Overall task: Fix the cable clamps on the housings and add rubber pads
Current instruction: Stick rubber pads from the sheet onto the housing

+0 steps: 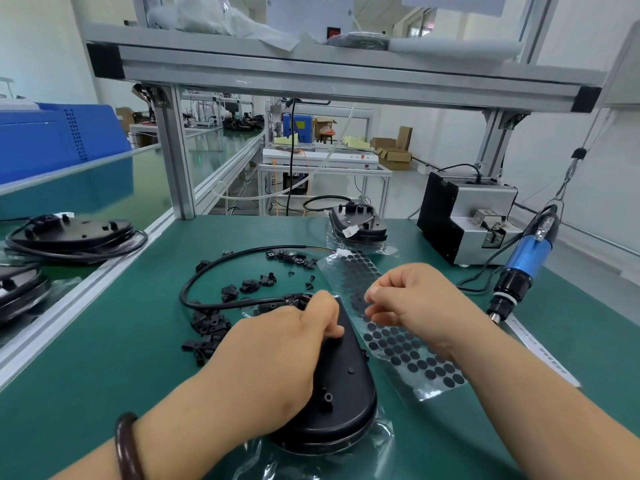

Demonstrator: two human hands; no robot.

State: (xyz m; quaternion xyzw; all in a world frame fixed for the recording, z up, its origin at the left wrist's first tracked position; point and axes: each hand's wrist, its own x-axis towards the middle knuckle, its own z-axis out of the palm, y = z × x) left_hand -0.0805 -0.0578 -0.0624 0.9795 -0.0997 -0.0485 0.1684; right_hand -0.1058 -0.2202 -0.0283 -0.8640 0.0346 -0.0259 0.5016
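Green table point(121, 358): metal rail point(79, 299) bounds the left edge; bare mat near left. Loose clamps point(207, 327) and a looped cable point(194, 282) crowd just left of and beyond the housing point(346, 386), which lies near centre. Pad sheet point(401, 348) just right of it; screwdriver point(526, 261) hangs farther right. Left hand point(294, 344) grips the housing's far end, fingers curled. Right hand point(415, 306) over the sheet, fingers curled; whether it holds a pad, cannot tell.

Bright, even light, strongest from one o'clock; shadows on the green mat point(104, 358) are faint. The aluminium rail point(311, 71) at twelve bows with wide-angle stretch. My right hand point(412, 299) looks slightly smeared; the plastic bag point(384, 434) at six glints.
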